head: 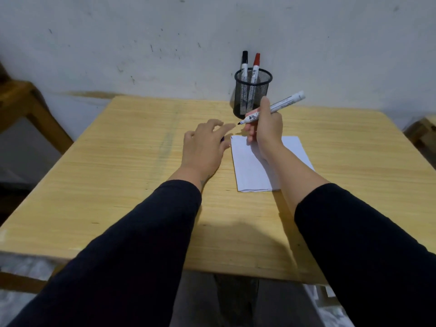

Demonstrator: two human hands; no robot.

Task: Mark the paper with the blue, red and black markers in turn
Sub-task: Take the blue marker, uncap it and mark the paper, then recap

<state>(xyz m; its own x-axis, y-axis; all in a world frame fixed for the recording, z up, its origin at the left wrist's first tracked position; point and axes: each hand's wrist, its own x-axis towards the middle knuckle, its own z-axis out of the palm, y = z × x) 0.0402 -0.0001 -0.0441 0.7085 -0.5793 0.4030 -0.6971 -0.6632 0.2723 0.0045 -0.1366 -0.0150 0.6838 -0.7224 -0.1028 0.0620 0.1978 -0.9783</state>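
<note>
A white sheet of paper (245,166) lies on the wooden table (118,173), right of centre. My right hand (266,128) grips an uncapped white-barrelled marker (285,101) above the paper's far edge, its dark tip pointing left and clear of the sheet. My left hand (203,149) rests palm down just left of the paper's far corner, fingers curled over a small dark blue piece (222,138) that looks like the marker's cap. The black marker (244,62) and the red marker (256,63) stand capped in a black mesh holder (253,90) behind my right hand.
The mesh holder stands at the table's far edge against a scuffed white wall. A wooden frame (28,107) is at the left and another piece of wooden furniture (422,133) at the right. My dark sleeves cover the near table edge.
</note>
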